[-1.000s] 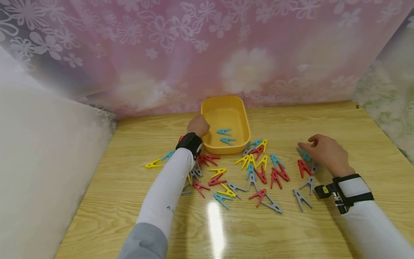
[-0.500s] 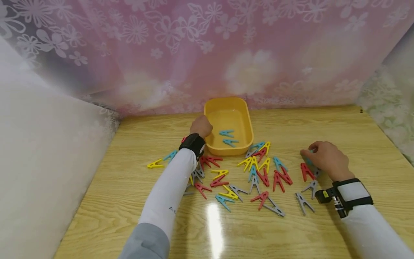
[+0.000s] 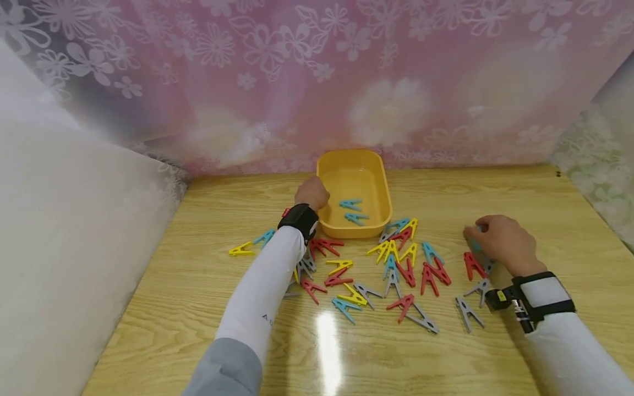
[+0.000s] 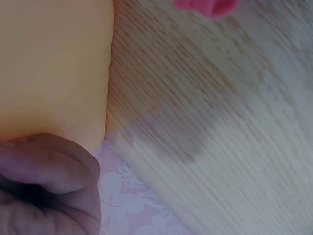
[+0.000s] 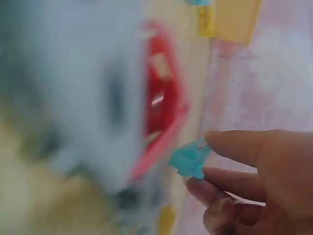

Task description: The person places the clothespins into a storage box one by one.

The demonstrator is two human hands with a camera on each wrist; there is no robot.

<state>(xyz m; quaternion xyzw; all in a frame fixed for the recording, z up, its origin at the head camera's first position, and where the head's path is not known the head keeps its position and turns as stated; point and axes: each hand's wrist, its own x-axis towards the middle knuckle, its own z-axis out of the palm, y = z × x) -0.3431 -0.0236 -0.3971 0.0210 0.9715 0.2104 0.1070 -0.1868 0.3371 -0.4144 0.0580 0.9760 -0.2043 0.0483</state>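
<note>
Head view: a yellow tub [image 3: 354, 165] is seen on the wooden worktop [image 3: 495, 187], with two blue pegs [image 3: 353, 211] lying inside it. The left hand [image 3: 311, 192] is pressed against the tub's left wall, and its fingers are curled with nothing seen in the grip. Many red, yellow, blue and grey pegs [image 3: 396, 264] are scattered just in front of the tub. The right hand [image 3: 500, 240] is found to the right of the pile, close above the worktop. A blue peg [image 5: 190, 159] is pinched between its thumb and fingertips, as shown in the right wrist view. A red peg [image 3: 473, 265] lies just beside that hand.
</note>
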